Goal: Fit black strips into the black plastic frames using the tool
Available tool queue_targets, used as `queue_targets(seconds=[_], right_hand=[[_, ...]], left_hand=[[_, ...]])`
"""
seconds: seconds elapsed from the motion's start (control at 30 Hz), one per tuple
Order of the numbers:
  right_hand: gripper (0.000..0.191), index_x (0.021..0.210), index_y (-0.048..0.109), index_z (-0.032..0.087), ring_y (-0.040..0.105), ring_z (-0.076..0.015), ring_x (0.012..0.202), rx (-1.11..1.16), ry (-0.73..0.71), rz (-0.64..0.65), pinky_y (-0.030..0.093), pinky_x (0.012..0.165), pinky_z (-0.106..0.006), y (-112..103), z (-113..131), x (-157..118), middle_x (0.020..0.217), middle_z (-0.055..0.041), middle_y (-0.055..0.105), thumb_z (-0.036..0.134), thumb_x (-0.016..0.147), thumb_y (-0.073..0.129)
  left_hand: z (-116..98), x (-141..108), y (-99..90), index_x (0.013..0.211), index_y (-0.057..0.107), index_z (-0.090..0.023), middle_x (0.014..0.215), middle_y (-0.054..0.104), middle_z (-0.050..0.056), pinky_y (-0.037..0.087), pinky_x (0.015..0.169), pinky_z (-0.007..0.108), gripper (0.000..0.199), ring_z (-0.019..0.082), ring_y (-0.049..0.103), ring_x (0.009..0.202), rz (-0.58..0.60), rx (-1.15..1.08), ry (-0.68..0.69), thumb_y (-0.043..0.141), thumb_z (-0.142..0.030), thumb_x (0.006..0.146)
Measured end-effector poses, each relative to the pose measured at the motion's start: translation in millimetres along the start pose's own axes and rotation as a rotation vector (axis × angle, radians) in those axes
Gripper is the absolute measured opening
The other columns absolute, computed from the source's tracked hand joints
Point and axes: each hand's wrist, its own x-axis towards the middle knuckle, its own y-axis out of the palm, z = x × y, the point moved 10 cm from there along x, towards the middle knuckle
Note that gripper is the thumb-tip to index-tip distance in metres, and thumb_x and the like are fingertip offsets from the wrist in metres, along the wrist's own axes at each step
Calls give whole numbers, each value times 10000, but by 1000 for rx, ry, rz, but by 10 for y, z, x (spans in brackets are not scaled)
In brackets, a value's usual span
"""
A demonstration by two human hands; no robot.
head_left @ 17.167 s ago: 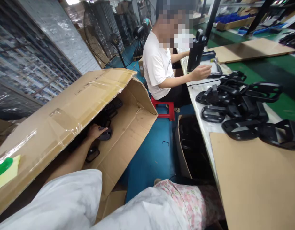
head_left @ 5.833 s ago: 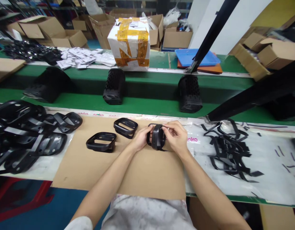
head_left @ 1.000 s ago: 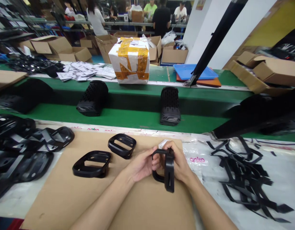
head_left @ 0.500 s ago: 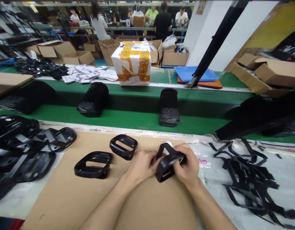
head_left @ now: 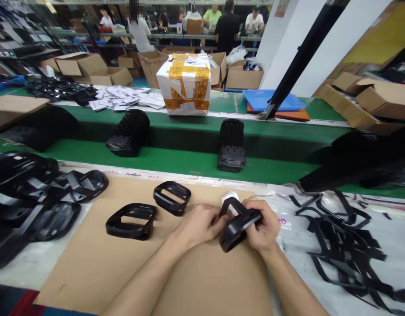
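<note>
My right hand [head_left: 263, 224] grips an oval black plastic frame [head_left: 235, 229] by its right end, thumb below and fingers over the far side. The frame is held tilted above the cardboard sheet [head_left: 195, 276]. A thin black strip [head_left: 226, 205] arches up from the frame's far side. My left hand [head_left: 202, 223] is closed at the near left end of this strip, with its fingertips beside the frame; their exact hold is partly hidden. Left of my hands, two similar frames, a nearer one [head_left: 131, 220] and a farther one [head_left: 172, 197], lie on the cardboard.
More black frames [head_left: 62, 219] are heaped at the left. Loose black strips [head_left: 345, 250] lie tangled on the right. A small white piece [head_left: 229, 196] sits behind my hands. Perforated black housings [head_left: 231, 145] stand on the green belt [head_left: 185, 162]; a taped white box [head_left: 184, 85] is beyond.
The held frame has tipped and turned a little, with both hands still on it. The whole view has shifted slightly. The two frames on the cardboard have stayed put.
</note>
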Motion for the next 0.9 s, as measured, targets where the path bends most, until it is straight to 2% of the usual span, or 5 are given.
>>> queue_targets(seconds=[0.2,0.33,0.53,0.7,0.9], right_hand=[[232,1151,597,250,647,-208,791,-95,113,221,528,689,-335,64,42,226,944,-43,660,235,920,602],[574,1493,429,303,659,-279,1115,-362,309,373,567,890,-414,-196,67,75,1366,-119,606,402,971,645],[413,1311,579,277,726,-342,952,-741,395,430,611,664,-433,-464,1,-849,1086,-98,695,416,928,644],[254,1109,666,252,737,-307,895,-581,489,320,615,764,-437,-682,-100,-996,991,-99,720,436,996,531],[528,1243,623,249,423,-104,385,-87,1188,164,296,334,-225,-853,-39,-1748,782,-15,665,687,979,494]], left_hand=[[48,-99,-41,702,668,-185,682,694,58,297,577,276,276,188,593,605,38,-55,-12,540,-258,936],[233,-191,-301,670,655,-178,683,678,57,356,636,285,240,208,605,653,-195,-138,-37,567,-197,892],[289,-253,-281,744,631,-200,725,643,55,351,688,310,143,207,570,687,-307,92,-40,592,-183,880],[205,-264,-241,753,630,-188,797,649,96,398,800,376,180,266,600,829,-285,481,-7,579,-241,917],[212,-237,-255,843,691,-151,847,694,116,455,825,403,285,274,645,863,-325,668,-31,483,-272,996]])
